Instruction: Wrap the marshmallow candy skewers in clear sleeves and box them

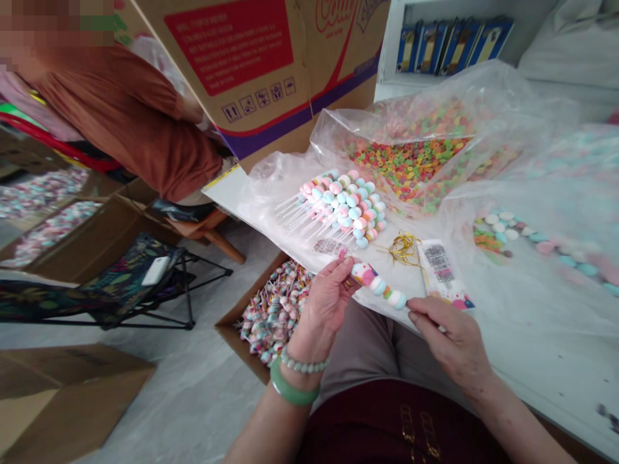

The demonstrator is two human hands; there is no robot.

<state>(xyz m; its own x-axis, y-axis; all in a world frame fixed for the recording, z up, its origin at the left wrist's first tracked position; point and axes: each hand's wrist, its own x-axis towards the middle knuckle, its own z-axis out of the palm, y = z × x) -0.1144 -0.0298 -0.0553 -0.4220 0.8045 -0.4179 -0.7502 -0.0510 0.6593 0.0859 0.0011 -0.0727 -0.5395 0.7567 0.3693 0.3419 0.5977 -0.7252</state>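
A candy skewer point(393, 296) of pastel marshmallows and small coloured rings lies between my two hands, over the table's front edge. My left hand point(326, 296) is closed on a printed clear wrapper point(362, 273) around the skewer's left end. At the other end, my right hand point(447, 335) pinches the skewer's stick, mostly hidden by the fingers. Beyond them lies a pile of marshmallow skewers point(345, 203), sticks pointing left. Gold twist ties point(405, 247) sit beside a stack of flat printed wrappers point(441, 267). Another wrapper point(329, 247) lies near my left hand.
Behind the pile are a clear bag of ring candies point(411, 161) and a tall cardboard box point(290, 84). An open carton of wrapped candies point(275, 316) stands below, left of my legs. A co-worker in a brown shirt point(130, 109) sits beyond a folding chair point(126, 283).
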